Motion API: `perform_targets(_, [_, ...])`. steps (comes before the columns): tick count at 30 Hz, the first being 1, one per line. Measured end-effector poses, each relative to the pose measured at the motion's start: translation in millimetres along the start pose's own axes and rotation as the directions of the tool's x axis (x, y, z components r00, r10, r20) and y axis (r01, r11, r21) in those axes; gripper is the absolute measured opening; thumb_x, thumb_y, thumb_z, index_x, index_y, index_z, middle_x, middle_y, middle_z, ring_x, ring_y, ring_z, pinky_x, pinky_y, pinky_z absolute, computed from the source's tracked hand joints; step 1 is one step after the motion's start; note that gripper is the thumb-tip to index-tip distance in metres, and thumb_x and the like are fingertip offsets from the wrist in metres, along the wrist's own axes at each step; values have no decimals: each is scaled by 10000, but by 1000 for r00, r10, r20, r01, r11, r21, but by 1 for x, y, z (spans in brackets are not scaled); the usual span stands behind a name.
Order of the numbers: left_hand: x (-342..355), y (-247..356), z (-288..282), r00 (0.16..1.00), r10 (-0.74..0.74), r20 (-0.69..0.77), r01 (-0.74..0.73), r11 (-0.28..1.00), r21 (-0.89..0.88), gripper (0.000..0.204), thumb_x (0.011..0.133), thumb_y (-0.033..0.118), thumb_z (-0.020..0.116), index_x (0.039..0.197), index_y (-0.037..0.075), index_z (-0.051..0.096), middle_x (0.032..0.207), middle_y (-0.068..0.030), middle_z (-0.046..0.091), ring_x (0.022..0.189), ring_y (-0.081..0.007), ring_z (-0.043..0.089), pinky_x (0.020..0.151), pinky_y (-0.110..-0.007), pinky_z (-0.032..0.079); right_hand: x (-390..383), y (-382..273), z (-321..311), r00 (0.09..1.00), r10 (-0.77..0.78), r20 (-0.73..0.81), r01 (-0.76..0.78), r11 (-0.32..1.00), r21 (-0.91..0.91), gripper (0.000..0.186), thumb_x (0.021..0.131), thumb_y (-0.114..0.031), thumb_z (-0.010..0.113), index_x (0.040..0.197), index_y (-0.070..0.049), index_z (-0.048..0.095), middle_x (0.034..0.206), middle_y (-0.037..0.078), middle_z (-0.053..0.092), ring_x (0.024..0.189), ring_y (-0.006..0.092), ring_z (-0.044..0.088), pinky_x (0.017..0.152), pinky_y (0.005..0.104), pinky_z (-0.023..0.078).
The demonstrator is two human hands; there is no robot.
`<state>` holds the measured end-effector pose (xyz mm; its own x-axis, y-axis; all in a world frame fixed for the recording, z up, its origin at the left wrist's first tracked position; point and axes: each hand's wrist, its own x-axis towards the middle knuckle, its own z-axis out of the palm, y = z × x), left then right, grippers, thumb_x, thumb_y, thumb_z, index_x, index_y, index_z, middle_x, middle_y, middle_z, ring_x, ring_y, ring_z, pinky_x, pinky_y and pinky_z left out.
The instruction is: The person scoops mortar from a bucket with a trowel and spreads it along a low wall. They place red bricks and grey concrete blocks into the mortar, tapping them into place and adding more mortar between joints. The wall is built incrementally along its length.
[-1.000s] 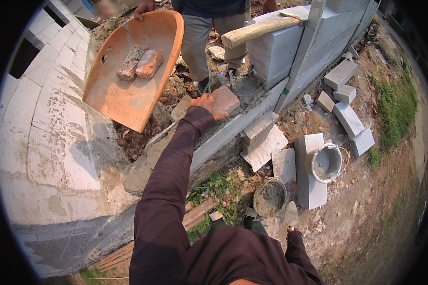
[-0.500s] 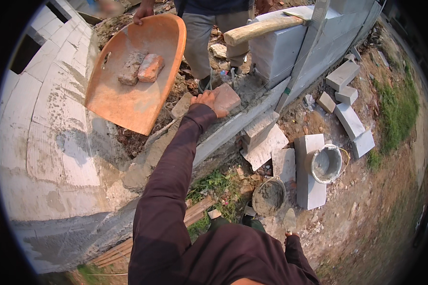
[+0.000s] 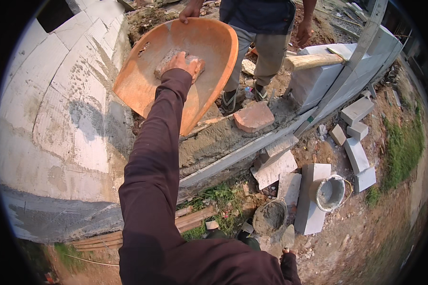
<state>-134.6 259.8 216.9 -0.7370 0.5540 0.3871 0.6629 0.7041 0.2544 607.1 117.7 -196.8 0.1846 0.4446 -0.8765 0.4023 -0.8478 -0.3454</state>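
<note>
My left hand (image 3: pixel 180 64) reaches into an orange scoop-shaped tray (image 3: pixel 209 90), its fingers curled over the broken bricks inside. A reddish brick (image 3: pixel 198 75) shows beside the hand and a greyish brick (image 3: pixel 165 61) on its other side; exactly which one it grips is partly hidden. A co-worker's hand (image 3: pixel 190 14) holds the tray by its upper rim. On the wet mortar bed (image 3: pixel 209 145) along the wall top lies another reddish brick (image 3: pixel 253 117). Low at my right side, my right hand (image 3: pixel 286 251) is closed round the handle of a trowel (image 3: pixel 288 235), blade upward.
A wooden-handled tool (image 3: pixel 314 61) rests on pale blocks beside an upright metal straightedge (image 3: pixel 347 71). Below stand a mortar bucket (image 3: pixel 270 216) and a white bucket (image 3: pixel 329 192) by a long block (image 3: pixel 313 209). A block wall (image 3: pixel 52 123) rises at left; loose blocks (image 3: pixel 356 154) lie right.
My left hand has let go of the brick now lying on the mortar and moved up-left onto the bricks in the tray. The view has shifted; my right hand still holds the trowel.
</note>
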Motion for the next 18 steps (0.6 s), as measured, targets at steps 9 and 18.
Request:
perform_targets(9, [16,-17,89,985,-21,172,-75,845,530,732,764,513,608,1277,24,426,1263,-142,505,1231,-259,388,1018,-506,206,-37,62,20,993,104,-49,-102,994,23,298,780,-118,659,1022,-11,522,586,84,509,418,200,474,369,339,403])
perform_targets(18, [20,27,87,982,-63,176,-6,930,366,728,639,428,682,1245,97,450,1190,-161,527,1156,-295,434,983,-457,226,-38,60,41,997,71,-29,-70,997,25,317,762,-154,695,1009,-10,559,675,91,568,477,199,535,410,340,468])
